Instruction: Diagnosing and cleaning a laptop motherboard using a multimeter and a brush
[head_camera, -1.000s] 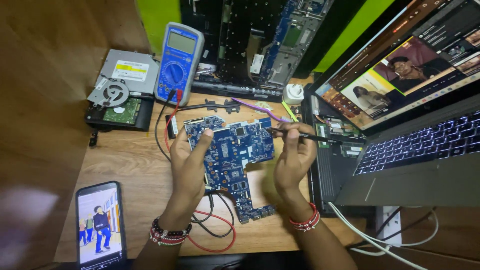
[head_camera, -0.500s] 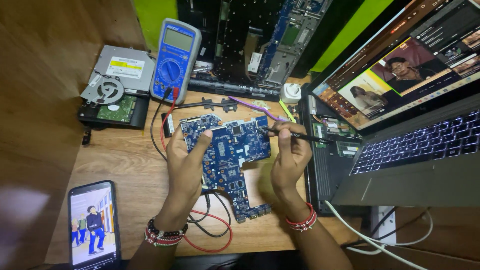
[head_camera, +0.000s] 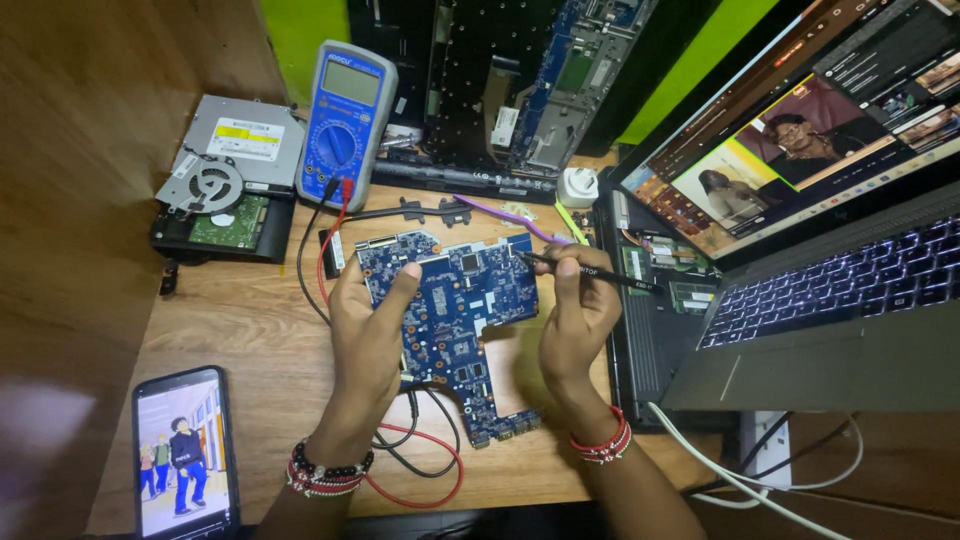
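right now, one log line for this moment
left hand: holds circuit board | right hand: holds black probe, tip on board

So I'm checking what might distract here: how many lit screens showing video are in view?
2. A phone lies at the desk's lower left, near the left hand. An open laptop stands at the right, beyond the right hand. The multimeter display looks blank.

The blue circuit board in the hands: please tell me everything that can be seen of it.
The blue circuit board is a bare, irregular board with notched edges, covered in small chips, silver parts and connectors. It is tilted above the wooden desk. The left hand grips its left edge, thumb on top. The right hand holds a black probe whose tip meets the board's upper right corner. Red and black wires lie beneath it.
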